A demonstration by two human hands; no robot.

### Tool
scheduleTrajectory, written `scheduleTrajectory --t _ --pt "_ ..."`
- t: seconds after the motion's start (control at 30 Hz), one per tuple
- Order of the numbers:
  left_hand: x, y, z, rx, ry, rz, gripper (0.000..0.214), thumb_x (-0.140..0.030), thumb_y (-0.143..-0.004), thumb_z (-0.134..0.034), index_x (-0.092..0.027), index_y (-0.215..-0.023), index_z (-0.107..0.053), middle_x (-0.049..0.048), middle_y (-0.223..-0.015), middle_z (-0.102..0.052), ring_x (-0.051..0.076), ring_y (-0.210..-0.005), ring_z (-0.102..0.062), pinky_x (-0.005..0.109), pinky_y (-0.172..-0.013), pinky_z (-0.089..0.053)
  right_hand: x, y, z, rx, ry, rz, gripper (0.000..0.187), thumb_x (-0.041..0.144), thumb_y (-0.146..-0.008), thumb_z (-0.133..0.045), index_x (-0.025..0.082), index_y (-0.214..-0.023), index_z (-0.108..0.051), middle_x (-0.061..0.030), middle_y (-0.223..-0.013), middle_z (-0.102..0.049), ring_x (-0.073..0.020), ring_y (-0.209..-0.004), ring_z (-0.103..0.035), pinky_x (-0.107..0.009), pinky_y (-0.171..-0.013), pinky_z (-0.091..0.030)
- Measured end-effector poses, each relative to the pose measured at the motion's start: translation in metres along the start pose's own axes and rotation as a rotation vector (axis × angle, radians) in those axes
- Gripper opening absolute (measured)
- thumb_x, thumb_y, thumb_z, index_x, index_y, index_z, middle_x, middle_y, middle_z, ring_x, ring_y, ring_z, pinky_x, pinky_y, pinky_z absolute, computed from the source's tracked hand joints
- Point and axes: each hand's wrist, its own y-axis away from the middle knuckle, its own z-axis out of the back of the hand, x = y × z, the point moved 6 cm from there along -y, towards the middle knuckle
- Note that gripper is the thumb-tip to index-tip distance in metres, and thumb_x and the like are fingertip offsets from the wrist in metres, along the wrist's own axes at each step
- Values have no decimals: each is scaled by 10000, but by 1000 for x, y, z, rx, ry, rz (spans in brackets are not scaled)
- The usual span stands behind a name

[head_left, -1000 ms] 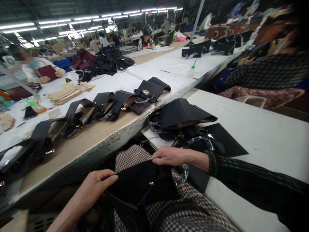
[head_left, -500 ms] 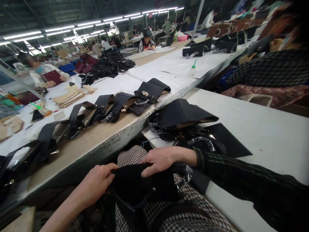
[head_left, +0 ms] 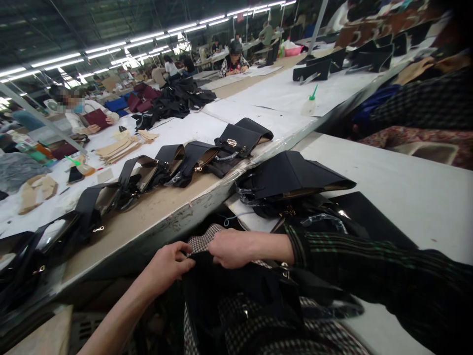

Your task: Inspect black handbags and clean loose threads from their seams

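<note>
A black handbag (head_left: pixel 236 296) lies in my lap over checked trousers. My left hand (head_left: pixel 168 264) pinches its top edge from the left. My right hand (head_left: pixel 231 248) grips the same edge, and the fingertips of both hands almost touch. A clear plastic-wrapped handle (head_left: pixel 332 309) sticks out at the bag's right side. More black handbags (head_left: pixel 291 180) are piled on the white table (head_left: pixel 406 197) just beyond my right forearm.
A row of black handbags (head_left: pixel 177 165) lies along the long bench (head_left: pixel 155 212) ahead. Tan cut pieces (head_left: pixel 118 148), a green-tipped glue bottle (head_left: pixel 309 103) and a black fabric heap (head_left: pixel 177 101) sit farther back. Other workers sit at the far side.
My two hands have come together at the bag's top edge. The bag's upper edge is bunched between them and the camera has tilted slightly.
</note>
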Motion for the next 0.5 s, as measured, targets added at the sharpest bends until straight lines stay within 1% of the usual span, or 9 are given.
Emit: scheduleTrajectory --t 0.07,0.17,0.23,0.3,0.4,0.5 --pt "7 -2 -4 39 16 34 319 -369 -757 -601 -119 -946 -662 0 -661 -647 148 -559 -575 236 -532 -423 2 -1 -3 31 96 -21 220 213 -801 -565 111 -903 -731 -153 -832 -726 -249 -771 -680 -294 -609 -463" --pt "11 3 -7 63 -14 71 277 -398 -797 -545 -139 -786 -643 -5 -609 -600 156 -520 -582 238 -495 -423 3 -5 -5 54 146 -17 282 234 -827 -515 99 -946 -732 -178 -855 -732 -277 -782 -695 -305 -574 -468" --pt "8 7 -6 30 -76 66 285 -406 -820 -518 -172 -675 -589 -28 -547 -529 148 -475 -551 230 -468 -373 2 -7 -6 63 148 -8 296 241 -836 -499 101 -955 -732 -183 -867 -735 -283 -791 -698 -309 -571 -475" --pt "3 9 -3 -34 -143 28 300 -374 -835 -506 -194 -597 -527 -45 -520 -466 130 -472 -503 227 -485 -313 1 -7 -5 74 147 -6 295 244 -842 -497 103 -954 -731 -188 -880 -735 -287 -807 -699 -313 -581 -483" --pt "-1 8 -2 -118 -196 -27 307 -314 -841 -507 -197 -558 -487 -52 -511 -424 115 -506 -434 239 -531 -261 -1 -4 -3 92 140 -11 289 246 -856 -494 95 -946 -723 -198 -908 -729 -302 -838 -697 -328 -602 -486" --pt "2 6 -6 -135 -167 -27 296 -323 -857 -498 -198 -591 -535 -53 -509 -437 116 -506 -429 239 -527 -259 -6 -2 -3 101 128 -24 284 260 -874 -495 106 -990 -704 -184 -950 -725 -303 -878 -691 -340 -647 -489"
